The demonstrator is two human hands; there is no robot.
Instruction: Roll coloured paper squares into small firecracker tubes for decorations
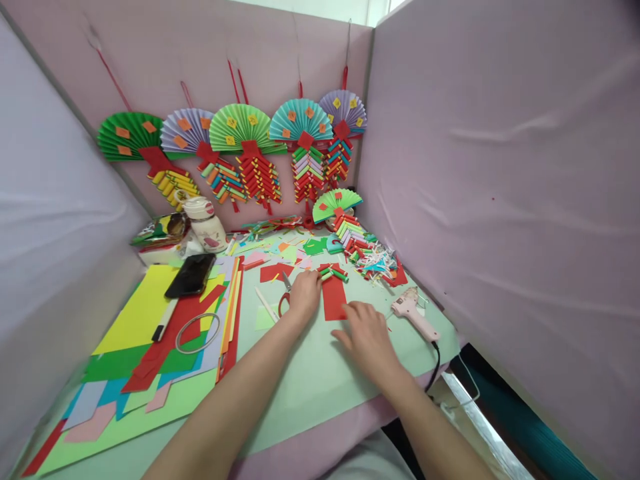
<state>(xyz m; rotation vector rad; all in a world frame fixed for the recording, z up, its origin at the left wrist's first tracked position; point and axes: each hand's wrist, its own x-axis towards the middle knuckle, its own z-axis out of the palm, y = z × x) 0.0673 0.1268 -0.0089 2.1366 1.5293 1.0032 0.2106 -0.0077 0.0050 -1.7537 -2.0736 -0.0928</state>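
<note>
A red paper strip [334, 298] lies on the pale green table [310, 380], with small rolled paper tubes [332, 271] in red and green at its far end. My left hand [305, 293] rests beside the strip's left edge, fingers curled toward the tubes; whether it grips anything is hidden. My right hand [367, 337] lies flat on the table at the strip's near right corner, fingers spread and holding nothing. Red-handled scissors [285, 293] lie just left of my left hand.
A pink glue gun [414, 313] with a black cord lies right of my hands. Stacked coloured paper sheets [150, 347], a black phone [191, 274], a wire ring [197, 333] and a jar [206, 224] sit left. Paper fan decorations [250, 143] hang behind; scraps [375, 260] are piled at back right.
</note>
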